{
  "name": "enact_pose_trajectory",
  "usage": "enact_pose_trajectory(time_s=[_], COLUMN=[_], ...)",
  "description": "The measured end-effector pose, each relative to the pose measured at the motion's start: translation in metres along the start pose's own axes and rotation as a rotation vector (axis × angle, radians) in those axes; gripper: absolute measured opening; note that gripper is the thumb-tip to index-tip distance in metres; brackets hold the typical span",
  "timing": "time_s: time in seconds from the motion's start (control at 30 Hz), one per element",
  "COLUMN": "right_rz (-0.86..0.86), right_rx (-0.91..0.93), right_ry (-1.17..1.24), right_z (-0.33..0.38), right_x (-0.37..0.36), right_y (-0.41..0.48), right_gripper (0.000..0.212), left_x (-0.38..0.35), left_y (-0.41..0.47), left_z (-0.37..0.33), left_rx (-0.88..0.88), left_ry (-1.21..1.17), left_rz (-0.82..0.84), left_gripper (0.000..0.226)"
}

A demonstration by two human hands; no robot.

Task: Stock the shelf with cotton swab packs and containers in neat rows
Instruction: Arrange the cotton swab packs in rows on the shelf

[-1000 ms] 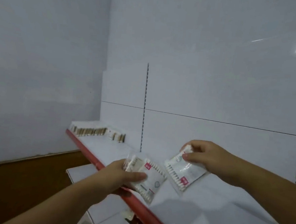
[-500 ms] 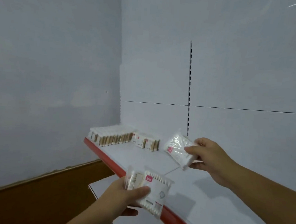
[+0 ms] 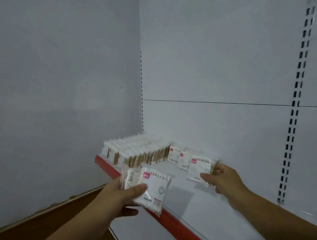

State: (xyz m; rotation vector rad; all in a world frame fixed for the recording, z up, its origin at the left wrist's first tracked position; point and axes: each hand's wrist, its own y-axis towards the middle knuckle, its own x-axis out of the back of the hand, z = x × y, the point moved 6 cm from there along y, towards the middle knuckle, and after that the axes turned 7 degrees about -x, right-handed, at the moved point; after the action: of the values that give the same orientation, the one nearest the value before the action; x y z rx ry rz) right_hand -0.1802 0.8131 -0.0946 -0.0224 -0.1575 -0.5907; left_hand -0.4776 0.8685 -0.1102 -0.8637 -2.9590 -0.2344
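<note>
Press the swab pack (image 3: 199, 168), pinched upright in the right grip (image 3: 223, 178) on the shelf (image 3: 194, 206), flush against the end of the row (image 3: 178, 157) before release; hold spare packs (image 3: 153, 187), clamped in the left grip (image 3: 124, 194), clear of it

Shelf (image 3: 185, 206): one. Hands: two, left hand (image 3: 122, 194) and right hand (image 3: 223, 178). Face-out packs (image 3: 183, 160): I count three, the end pack (image 3: 197, 169) in the right hand. Handheld stack (image 3: 154, 189), left hand: at least two packs. Long row (image 3: 138, 154): too blurred for me to count.
</note>
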Motion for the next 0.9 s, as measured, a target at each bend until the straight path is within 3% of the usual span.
enact_pose_trajectory(time_s=[0.17,0.37,0.5,0.67,0.77,0.9], right_rz=[-0.188,-0.384,-0.432,-0.394,-0.356,-0.323], right_rx=[-0.070,-0.085,-0.071,-0.005,0.007,-0.015], right_ry=[-0.106,-0.572,-0.681,-0.538,-0.294,0.203], right_z=[-0.010,-0.016,-0.017,-0.018,-0.031,-0.045], right_x=[-0.069,-0.127,-0.143,-0.140,-0.114,-0.083], right_y=[0.069,0.132,0.165,0.164,0.142,0.131], right_gripper=[0.019,0.026,0.024,0.023,0.020,0.054], left_x=[0.049,0.067,0.063,0.039,0.016,-0.023], left_y=[0.065,0.138,0.171,0.198,0.219,0.259], left_z=[0.030,0.041,0.056,0.068,0.065,0.065], left_rx=[-0.041,-0.024,-0.042,-0.019,0.016,0.016], left_ry=[-0.077,-0.219,-0.279,-0.320,-0.335,-0.249], left_rz=[0.126,0.333,0.396,0.419,0.408,0.352], left_gripper=[0.055,0.043,0.048,0.036,0.041,0.035])
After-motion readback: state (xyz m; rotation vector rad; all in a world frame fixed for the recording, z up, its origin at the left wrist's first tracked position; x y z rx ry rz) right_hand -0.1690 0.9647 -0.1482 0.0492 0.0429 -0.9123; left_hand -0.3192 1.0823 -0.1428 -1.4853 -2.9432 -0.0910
